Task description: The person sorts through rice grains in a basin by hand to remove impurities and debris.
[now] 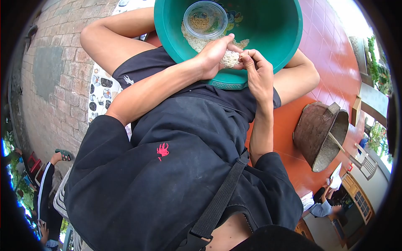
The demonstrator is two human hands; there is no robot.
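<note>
My left hand is cupped palm up over the green plastic basin, holding a small heap of white rice grains. At the edge of that heap, my right hand has thumb and forefinger pinched together; whatever is between the fingertips is too small to make out. More rice lies on the basin's floor, partly hidden by my left hand. A clear round plastic container sits inside the basin, with brownish grains in it.
The basin rests between my bent legs. On the red tiled floor to the right stands a worn brown bucket with a stick in it. Brick paving lies to the left. Other people are at both lower edges.
</note>
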